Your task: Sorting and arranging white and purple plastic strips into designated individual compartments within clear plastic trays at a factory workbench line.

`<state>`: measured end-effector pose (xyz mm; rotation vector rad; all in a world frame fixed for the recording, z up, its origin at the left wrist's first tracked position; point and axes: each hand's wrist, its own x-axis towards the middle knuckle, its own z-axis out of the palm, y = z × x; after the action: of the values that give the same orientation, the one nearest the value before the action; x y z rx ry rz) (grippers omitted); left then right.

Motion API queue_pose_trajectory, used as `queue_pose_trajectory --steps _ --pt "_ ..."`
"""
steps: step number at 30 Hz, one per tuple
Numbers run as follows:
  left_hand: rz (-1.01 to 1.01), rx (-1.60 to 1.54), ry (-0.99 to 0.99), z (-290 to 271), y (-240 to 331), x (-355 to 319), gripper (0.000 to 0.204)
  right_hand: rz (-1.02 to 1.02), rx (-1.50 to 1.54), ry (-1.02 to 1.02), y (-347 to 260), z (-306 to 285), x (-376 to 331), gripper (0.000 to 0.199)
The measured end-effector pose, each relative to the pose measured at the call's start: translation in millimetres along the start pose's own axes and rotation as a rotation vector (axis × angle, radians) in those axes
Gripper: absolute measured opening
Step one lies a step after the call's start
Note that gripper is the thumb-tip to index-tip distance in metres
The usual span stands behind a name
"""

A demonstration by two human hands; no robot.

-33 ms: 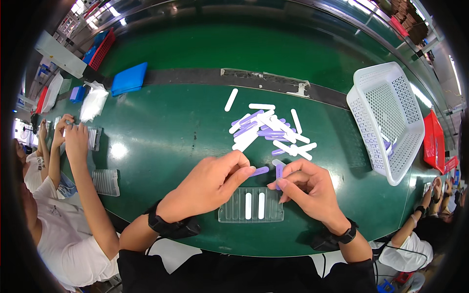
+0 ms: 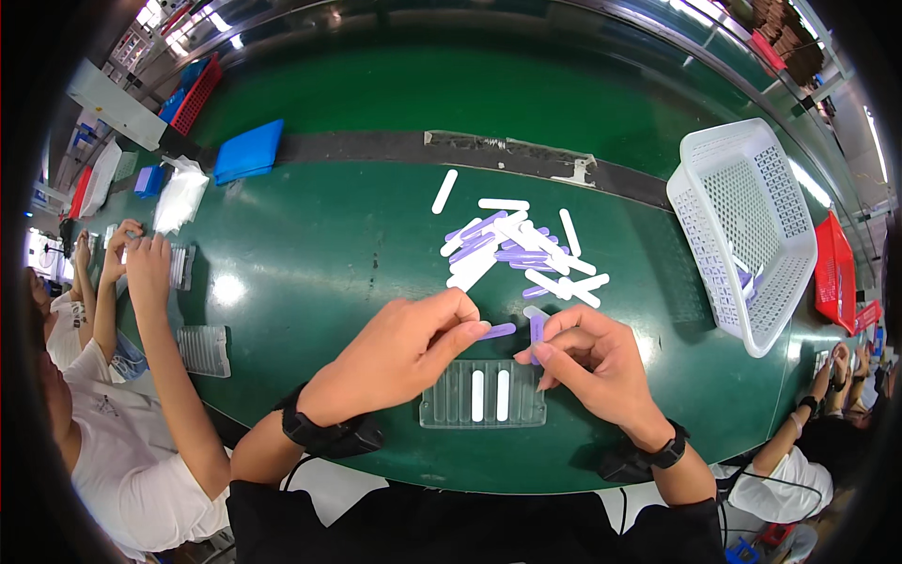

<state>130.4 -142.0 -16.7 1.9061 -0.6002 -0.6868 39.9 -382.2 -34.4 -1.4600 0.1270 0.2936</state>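
Observation:
My left hand is closed, with a small flat purple strip with rounded ends pinched between thumb and forefinger and pointing right. Another purple strip stands nearly upright in the pinch of my right hand. A pale strip end shows just behind it; whether my right hand touches it I cannot tell. Below and between my hands lies a clear plastic tray with narrow slots. Two white strips rest side by side in its middle slots. My right fingers partly cover its upper right corner.
Beyond my hands lies a loose pile of white and purple strips on the green table. A white perforated basket stands right, beside a red basket. Blue sheets lie far left. Co-workers sit on both sides; clear trays lie near the left one.

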Motion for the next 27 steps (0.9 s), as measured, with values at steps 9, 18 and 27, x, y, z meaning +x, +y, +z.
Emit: queue_pose_trajectory --steps 9,18,27 --pt "-0.129 0.050 -0.330 -27.8 11.7 -10.2 0.014 0.020 -0.018 -0.015 0.5 -5.0 -1.4 0.011" --pt "0.412 0.620 0.268 25.4 -13.4 -45.1 0.030 -0.773 -1.104 0.122 -10.2 2.1 -17.8 0.019" --pt "0.560 1.249 0.032 29.7 3.1 -73.7 0.042 -0.671 -1.284 -0.073 -16.2 22.1 -38.3 0.029"
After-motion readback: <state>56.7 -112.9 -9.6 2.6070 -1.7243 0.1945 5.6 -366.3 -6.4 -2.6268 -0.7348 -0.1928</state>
